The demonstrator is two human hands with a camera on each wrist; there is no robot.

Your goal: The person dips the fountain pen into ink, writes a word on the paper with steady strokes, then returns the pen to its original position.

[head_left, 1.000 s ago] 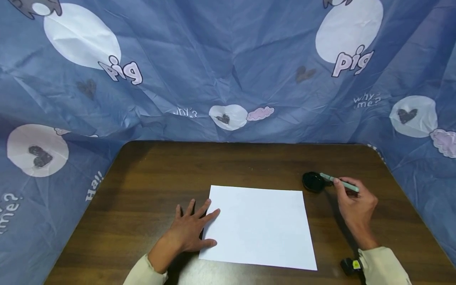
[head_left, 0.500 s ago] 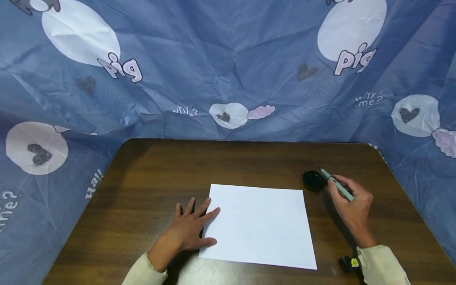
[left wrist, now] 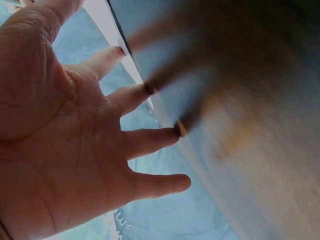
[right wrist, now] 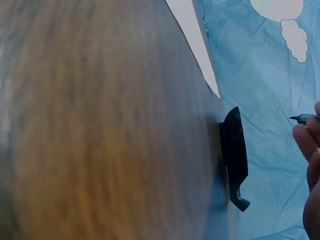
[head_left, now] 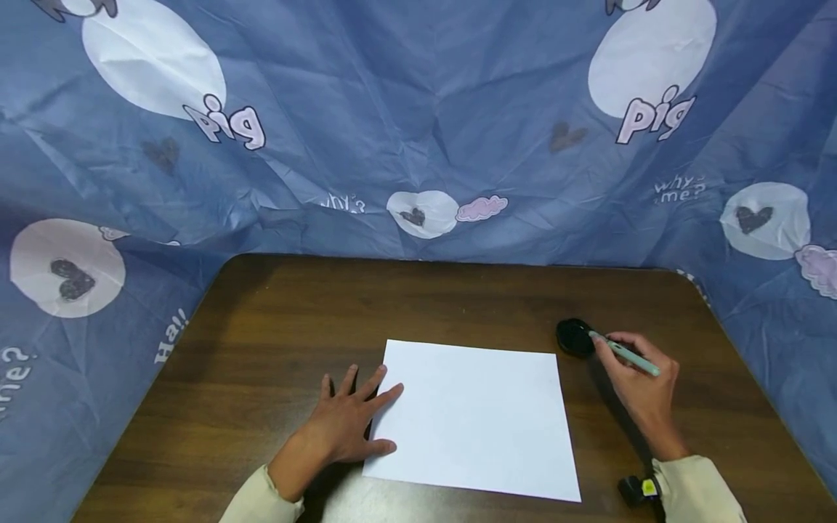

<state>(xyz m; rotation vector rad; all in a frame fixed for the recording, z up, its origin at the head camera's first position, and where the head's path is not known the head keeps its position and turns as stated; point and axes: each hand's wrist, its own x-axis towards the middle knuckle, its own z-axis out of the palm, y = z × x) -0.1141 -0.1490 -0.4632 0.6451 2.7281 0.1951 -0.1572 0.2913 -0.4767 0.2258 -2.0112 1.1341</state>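
Note:
A blank white sheet of paper [head_left: 477,421] lies on the wooden table. My left hand [head_left: 346,425] rests at its left edge, fingers spread, with the thumb and index finger over the sheet; the left wrist view shows the spread palm [left wrist: 65,125] from below. To the right of the sheet, my right hand [head_left: 647,385] pinches a pale green pen [head_left: 633,356] between thumb and fingers. The pen's dark pointed tip [right wrist: 297,118] hangs above the table. Beside it sits a small black round dish [head_left: 574,338], seen side-on with a short handle-like stub in the right wrist view.
The brown table [head_left: 418,298] has rounded far corners. Behind it and at both sides hangs a blue printed cloth [head_left: 327,145]. A black device with a yellow label [head_left: 637,490] is worn at the right wrist, beside a pale sleeve [head_left: 696,490].
The right hand has shifted slightly left with the pen, whose tip swung up away from me, then back down beside the black dish. The left hand and paper have stayed put.

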